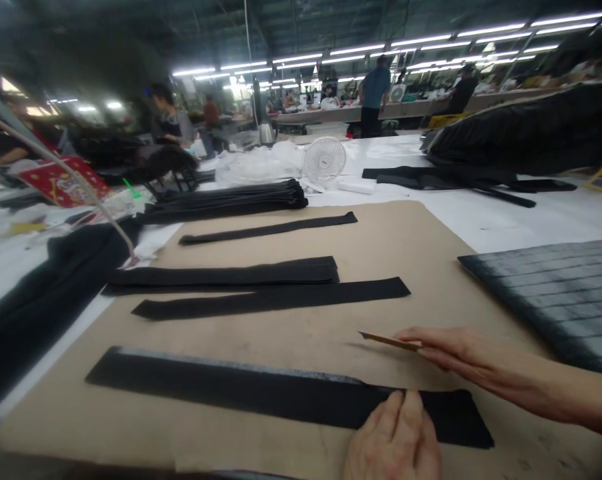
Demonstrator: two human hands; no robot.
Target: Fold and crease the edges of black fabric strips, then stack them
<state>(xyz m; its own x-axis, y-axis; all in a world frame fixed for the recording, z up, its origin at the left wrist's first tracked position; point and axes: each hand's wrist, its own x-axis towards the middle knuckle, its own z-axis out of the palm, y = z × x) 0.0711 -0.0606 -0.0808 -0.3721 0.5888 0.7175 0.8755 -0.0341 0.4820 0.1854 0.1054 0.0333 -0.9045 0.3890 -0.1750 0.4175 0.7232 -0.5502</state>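
Your left hand point(395, 441), its grip unclear, apparently steadies a black strip point(251, 391); your right hand point(463, 355) pinches a tool point(388, 341) likely needing lowering.

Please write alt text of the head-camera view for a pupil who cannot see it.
A left hand rests on a black strip on a brown sheet, while the right hand holds a thin pointed tool. More black strips lie beyond, and a fan stands farther back.

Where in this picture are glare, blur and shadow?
Head view, top: long white ceiling tube lights glare; head view, left: the piled black cloth is blurred; head view, centre: a faint shadow lies under the thin brown tool in the right hand; the long black fabric strip under the left hand looks sharper.
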